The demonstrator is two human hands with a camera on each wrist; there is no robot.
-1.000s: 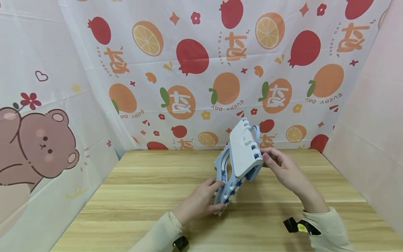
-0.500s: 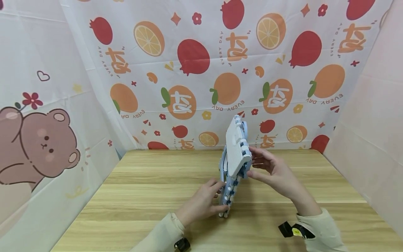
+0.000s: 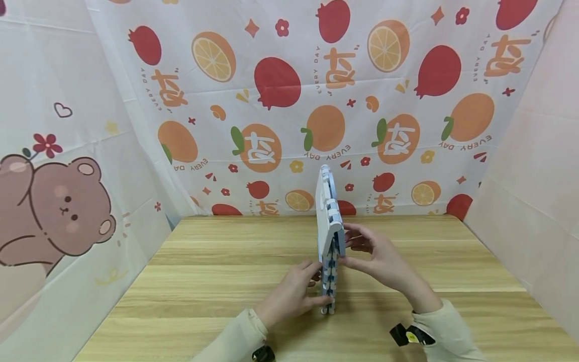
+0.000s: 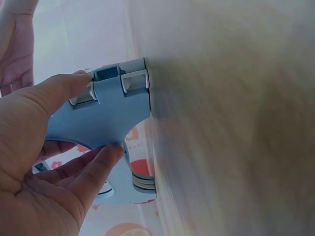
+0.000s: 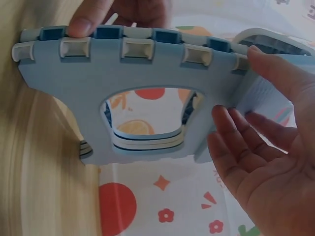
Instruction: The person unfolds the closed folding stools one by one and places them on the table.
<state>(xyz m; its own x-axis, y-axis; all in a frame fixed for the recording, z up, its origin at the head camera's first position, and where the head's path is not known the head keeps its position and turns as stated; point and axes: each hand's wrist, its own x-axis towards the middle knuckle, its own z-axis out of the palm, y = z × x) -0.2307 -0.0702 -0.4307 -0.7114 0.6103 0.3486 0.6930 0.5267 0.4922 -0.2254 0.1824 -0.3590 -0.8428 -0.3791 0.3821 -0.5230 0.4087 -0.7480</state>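
Swung edge-on since the earlier frames, the folding stool [image 3: 327, 226] has shifted leftward, and so has the right hand [image 3: 384, 259]. Leftmost, the left hand [image 3: 291, 291] grips its lower part, some fingertips hidden behind it in the head view. Next, between the hands, the stool stands on the tabletop [image 3: 217, 271], its broad faces hard to make out. Rightmost, the right hand rests loosely open, thumb touching the stool, whose far end the right wrist view cuts off
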